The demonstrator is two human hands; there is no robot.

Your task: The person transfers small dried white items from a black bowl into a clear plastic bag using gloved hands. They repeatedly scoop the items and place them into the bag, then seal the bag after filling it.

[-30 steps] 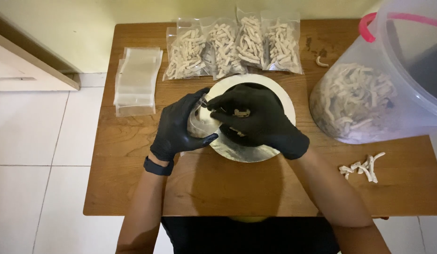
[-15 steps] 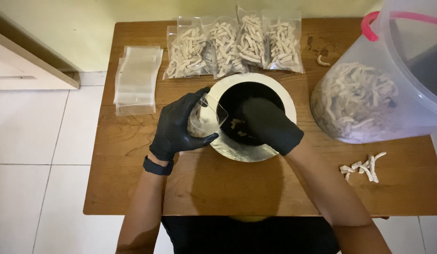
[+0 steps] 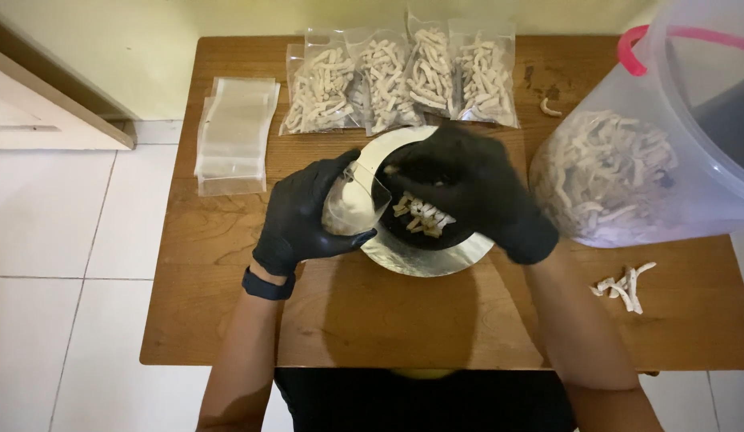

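Note:
Both my hands wear black gloves. My left hand [image 3: 304, 216] holds a small clear plastic bag [image 3: 352, 204], partly filled with pale stick-shaped snacks, its mouth turned to the right. My right hand [image 3: 468, 180] hovers over a round bowl with a black inside and a shiny rim [image 3: 424, 260]. Its fingertips are at the bag's mouth and pinch some of the snack pieces. More pale pieces [image 3: 422, 214] lie in the bowl under that hand.
Several filled clear bags [image 3: 400, 76] lie in a row at the table's far edge. A stack of empty clear bags [image 3: 232, 136] sits at the left. A large clear bucket of snacks [image 3: 620, 176] with a pink handle stands at the right. Loose pieces [image 3: 624, 288] lie near it.
My right hand dipped into the bowl, then rose and moved left to the bag's mouth with snack pieces. My left hand kept the bag in place.

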